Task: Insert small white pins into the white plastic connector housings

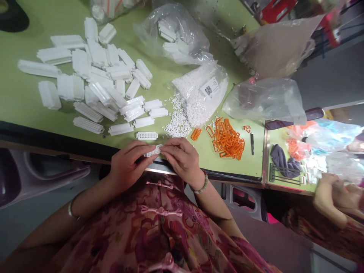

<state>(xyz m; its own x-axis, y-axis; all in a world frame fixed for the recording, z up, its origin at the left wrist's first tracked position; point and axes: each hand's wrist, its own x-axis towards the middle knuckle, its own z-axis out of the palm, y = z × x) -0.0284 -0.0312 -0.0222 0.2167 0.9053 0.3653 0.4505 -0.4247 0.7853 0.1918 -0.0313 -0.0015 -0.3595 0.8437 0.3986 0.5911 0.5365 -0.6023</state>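
Near the table's front edge, my left hand [129,162] grips a white plastic connector housing [153,151] with rows of small holes. My right hand [183,159] is closed at the housing's right end, its fingertips pressed together there; any small piece between them is hidden. Just beyond my hands lies another white connector housing [146,135], holes facing up. Small white pins [178,121] are spilled from a clear bag [199,94] with a printed label. To the right sits a pile of orange plastic clips [229,140], with a few clips [196,134] lying apart from it.
Many white housings [99,76] are heaped at the left. Clear plastic bags [176,34] stand at the back, and another bag [264,98] lies at the right. A black pen [252,144] lies near the table's right end. Another person's hands [330,189] are at the adjoining table.
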